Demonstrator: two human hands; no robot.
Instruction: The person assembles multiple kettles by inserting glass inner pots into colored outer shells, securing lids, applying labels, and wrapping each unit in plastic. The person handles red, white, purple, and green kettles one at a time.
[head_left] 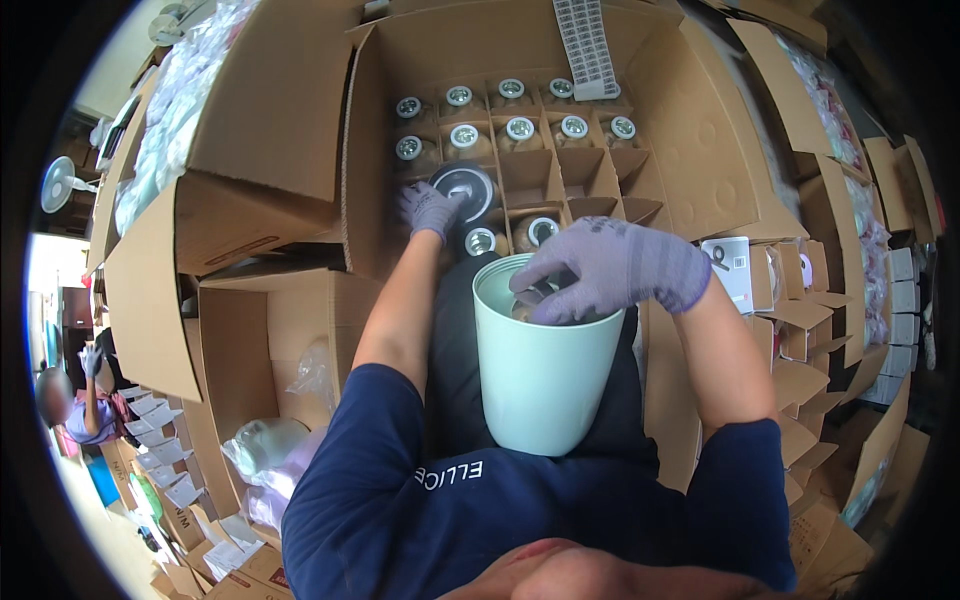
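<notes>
A pale green bucket (545, 385) stands between my thighs. My right hand (600, 265), in a grey-purple glove, reaches into its mouth from the right with bent fingers; whatever they hold is hidden. Farther left, my gloved left hand (430, 210) grips the edge of a round dark lid (464, 190) with a pale rim. That lid lies over the cells of a large cardboard box (720, 150). Inside the box, several glass jars with silvery tops (519, 129) stand upright between cardboard dividers (530, 165).
A strip of printed labels (588, 50) hangs over the box's far wall. To the left, an opened carton (240, 340) holds clear plastic bags (265, 445). More cartons (810, 310) crowd the right side. Another person (90, 415) is at the far left, near a white fan (62, 185).
</notes>
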